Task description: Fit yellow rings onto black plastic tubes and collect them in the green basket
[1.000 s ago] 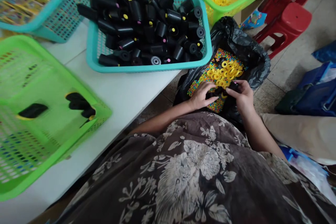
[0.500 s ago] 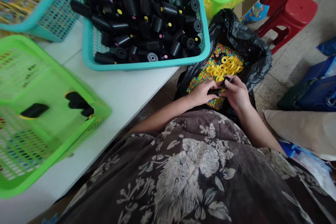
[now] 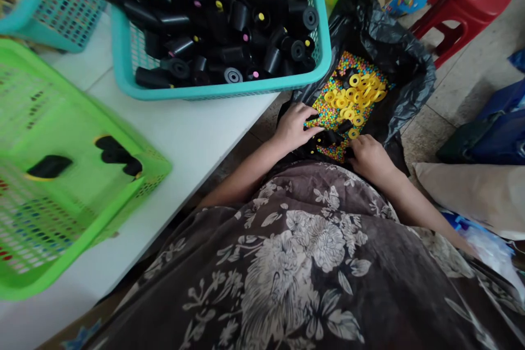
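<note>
The desk (image 3: 205, 134) has bare room to its edge, a turquoise basket (image 3: 221, 89) cut off above. At the black bag (image 3: 412, 71), the left hand (image 3: 292, 127) gapes wide by black pieces (image 3: 345, 126) inside; the right hand (image 3: 371, 156) curls (fingertips hidden, hold impossible to tell) near yellow rings (image 3: 357, 93).

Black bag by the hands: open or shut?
Open: the black bag's mouth is spread wide, showing yellow rings and multicoloured beads inside.

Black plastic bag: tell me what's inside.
Inside the black plastic bag lie small multicoloured beads, with a heap of yellow rings and some black cylindrical pieces on top. Whatever lies beneath them is covered and cannot be seen.
</note>
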`<state>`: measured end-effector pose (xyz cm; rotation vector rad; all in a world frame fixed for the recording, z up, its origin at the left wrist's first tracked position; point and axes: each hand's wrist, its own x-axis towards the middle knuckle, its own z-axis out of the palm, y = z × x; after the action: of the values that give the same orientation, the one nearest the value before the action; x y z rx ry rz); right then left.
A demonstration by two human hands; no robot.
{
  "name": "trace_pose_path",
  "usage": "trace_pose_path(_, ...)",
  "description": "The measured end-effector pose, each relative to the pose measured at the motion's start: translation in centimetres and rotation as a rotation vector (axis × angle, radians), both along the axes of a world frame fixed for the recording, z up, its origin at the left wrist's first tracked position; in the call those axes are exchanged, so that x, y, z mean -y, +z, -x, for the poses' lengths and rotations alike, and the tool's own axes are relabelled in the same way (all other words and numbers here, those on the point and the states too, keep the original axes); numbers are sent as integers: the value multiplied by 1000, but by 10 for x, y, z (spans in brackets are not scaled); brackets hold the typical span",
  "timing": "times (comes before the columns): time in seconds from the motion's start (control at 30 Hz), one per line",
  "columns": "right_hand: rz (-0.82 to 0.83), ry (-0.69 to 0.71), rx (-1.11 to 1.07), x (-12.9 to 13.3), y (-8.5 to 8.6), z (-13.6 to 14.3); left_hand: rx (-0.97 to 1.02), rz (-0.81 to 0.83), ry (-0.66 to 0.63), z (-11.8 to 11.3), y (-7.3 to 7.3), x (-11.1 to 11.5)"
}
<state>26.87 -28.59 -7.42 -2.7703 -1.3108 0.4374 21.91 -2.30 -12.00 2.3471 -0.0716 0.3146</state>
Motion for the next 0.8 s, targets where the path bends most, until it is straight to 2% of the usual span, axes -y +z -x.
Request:
trace_pose_path(0.1,170,49,33,-18,-3,4,-56,-101,-76,19,6,4)
trace_pose_path(0.2,187,47,-10,-30,-11,1,-159,-159,-160,31,5,9)
trace_pose_path(0.27,117,20,-53,-31,-20,-2,-175,-171,-131,33,1,13)
trace_pose_path(0.37,-138,-80,-154,-20,-31,-7,-122,-118,-34,33,-3,17)
trace_pose_path(0.47,-473,-214,-300,-8,-35,-7,-78,37,-29,33,2,18)
trace_pose_path(0.53,-646,-279,-375,-4,-32,-4,-86,188,-95,32,7,23)
trace_pose_path(0.6,-738,-302,-390,-5,-28,1,-119,359,-188,30,12,31)
trace_pose_path(0.7,-722,-255,-323,-6,-21,3,-198,632,-273,25,13,47)
trace_pose_path(0.8,-581,-179,-215,-5,-14,-5,-297,845,-227,21,7,56)
